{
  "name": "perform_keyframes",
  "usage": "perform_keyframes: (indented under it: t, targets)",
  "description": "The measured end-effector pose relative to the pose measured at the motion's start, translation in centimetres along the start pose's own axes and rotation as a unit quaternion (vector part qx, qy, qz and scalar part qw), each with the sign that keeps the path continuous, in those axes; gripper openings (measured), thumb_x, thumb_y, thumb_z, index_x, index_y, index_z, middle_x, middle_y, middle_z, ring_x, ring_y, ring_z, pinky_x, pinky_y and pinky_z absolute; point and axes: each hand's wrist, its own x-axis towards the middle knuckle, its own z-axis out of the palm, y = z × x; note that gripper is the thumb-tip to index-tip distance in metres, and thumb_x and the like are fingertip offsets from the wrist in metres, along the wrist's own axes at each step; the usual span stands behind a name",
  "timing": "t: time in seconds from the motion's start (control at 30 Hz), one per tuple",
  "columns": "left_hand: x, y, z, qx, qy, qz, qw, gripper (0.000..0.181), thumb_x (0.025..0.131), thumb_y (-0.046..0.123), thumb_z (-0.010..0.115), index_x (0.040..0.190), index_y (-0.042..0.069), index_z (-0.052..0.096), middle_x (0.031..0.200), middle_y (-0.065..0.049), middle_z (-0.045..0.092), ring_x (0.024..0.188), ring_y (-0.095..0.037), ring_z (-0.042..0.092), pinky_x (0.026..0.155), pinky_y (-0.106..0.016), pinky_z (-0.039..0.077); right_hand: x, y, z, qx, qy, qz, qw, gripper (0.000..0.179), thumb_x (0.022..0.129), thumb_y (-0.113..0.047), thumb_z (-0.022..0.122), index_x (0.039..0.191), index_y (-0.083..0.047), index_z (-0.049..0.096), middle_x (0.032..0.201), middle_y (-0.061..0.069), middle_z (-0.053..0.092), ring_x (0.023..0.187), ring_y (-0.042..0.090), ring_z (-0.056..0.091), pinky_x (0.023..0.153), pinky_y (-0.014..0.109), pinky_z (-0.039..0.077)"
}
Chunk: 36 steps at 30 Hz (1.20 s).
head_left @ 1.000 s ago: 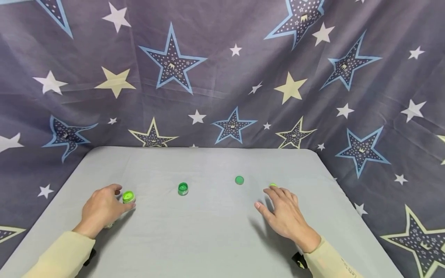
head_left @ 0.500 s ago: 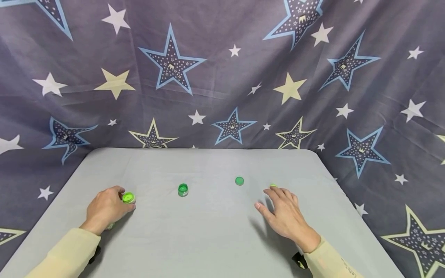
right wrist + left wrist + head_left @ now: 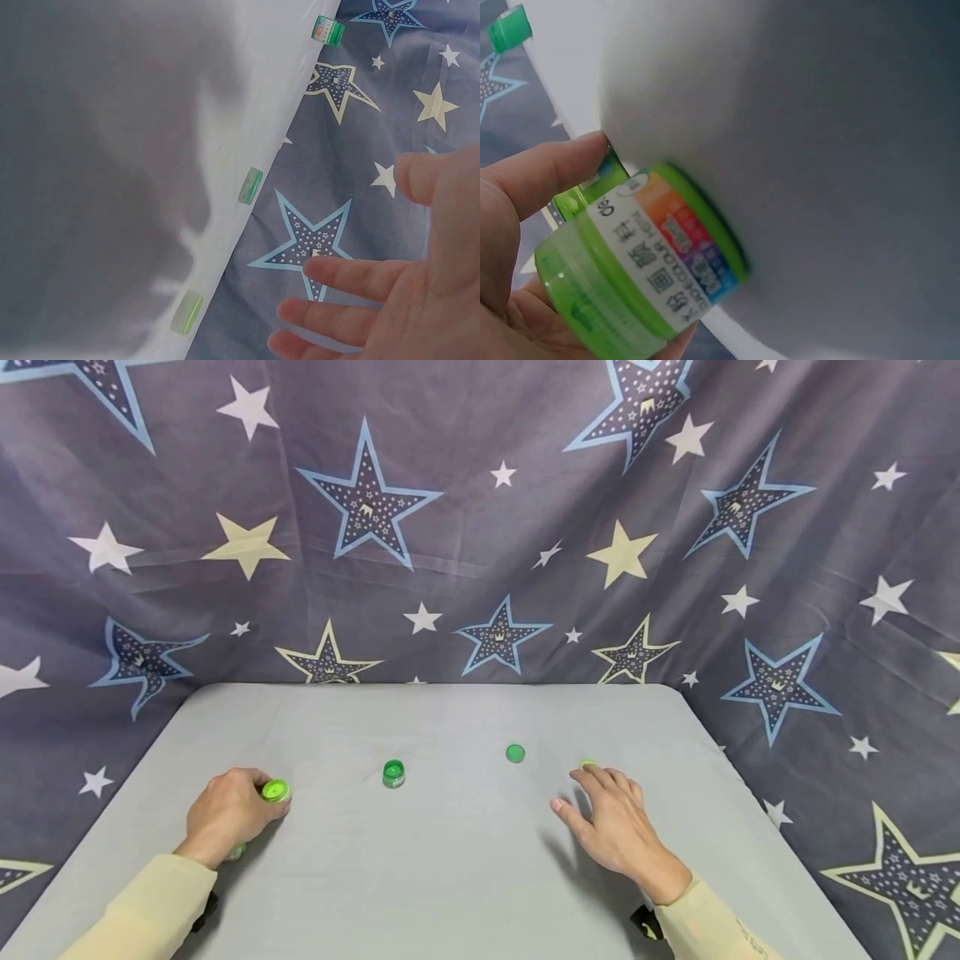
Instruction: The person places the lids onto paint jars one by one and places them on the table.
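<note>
As we look down from the head view, the left hand (image 3: 228, 814) has thumb and fingers clamped around the lime-green pot (image 3: 275, 791), which sits upright on the table (image 3: 450, 877), round top facing up. Just on the near side of that grip, partly tucked under the hand, we find a labelled jar (image 3: 660, 255); the left wrist view shows its coloured print and translucent green upper part. To the right of the grip, apart from it, we note a dark green pot (image 3: 393, 774), upright, its hollow mouth showing.

Right hand (image 3: 618, 831): fingers spread apart, nothing between them. Just beyond its fingertips we see the lime-green lid (image 3: 588, 763), partly hidden from above. Farther left of those fingertips lies the dark green lid (image 3: 515, 753). Beyond both hands we record a star-printed cloth (image 3: 465, 543) behind the table.
</note>
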Motion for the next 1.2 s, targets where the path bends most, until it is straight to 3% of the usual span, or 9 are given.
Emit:
perform_keyframes:
  t: [0.43,0.83,0.97,1.2]
  targets:
    - [-0.4,0.2,-0.1,-0.010,0.013,-0.004,0.9999,0.044,0.078,0.033,0.085,0.106,0.002,0.071,0.098,-0.019,0.071,0.073,-0.027,0.062,0.057,-0.038,0.046,0.7,1.5,0.5,-0.011,-0.011,0.032,0.9994,0.062,0.097,-0.051,0.066,0.134,-0.002,0.063,0.140,0.021,0.059,0.125,0.044,0.052,0.102,0.061,0.034]
    - [-1.5,2.4,-0.5,-0.037,0.012,0.026,0.9989,0.047,0.079,0.034,0.086,0.111,0.004,0.072,0.093,-0.007,0.072,0.080,-0.025,0.064,0.065,-0.039,0.049,1.7,2.7,0.8,-0.018,-0.019,0.049,0.9984,0.060,0.095,-0.047,0.071,0.132,-0.001,0.064,0.136,0.023,0.061,0.123,0.046,0.053,0.102,0.062,0.034]
    - [-2.1,3.4,-0.2,-0.041,0.027,0.048,0.9976,0.042,0.078,0.032,0.087,0.108,0.006,0.073,0.093,-0.007,0.071,0.081,-0.026,0.064,0.065,-0.038,0.049,2.1,3.1,1.0,-0.019,-0.018,0.055,0.9981,0.058,0.094,-0.046,0.072,0.131,-0.001,0.064,0.133,0.021,0.063,0.121,0.045,0.055,0.099,0.061,0.035]
    - [-3.1,5.2,0.1,-0.050,0.026,0.063,0.9964,0.041,0.077,0.034,0.088,0.108,0.010,0.075,0.096,-0.007,0.073,0.086,-0.027,0.066,0.067,-0.041,0.051,2.5,3.6,1.2,-0.018,-0.025,0.071,0.9970,0.058,0.093,-0.046,0.072,0.130,-0.002,0.064,0.132,0.021,0.064,0.120,0.044,0.055,0.096,0.059,0.037]
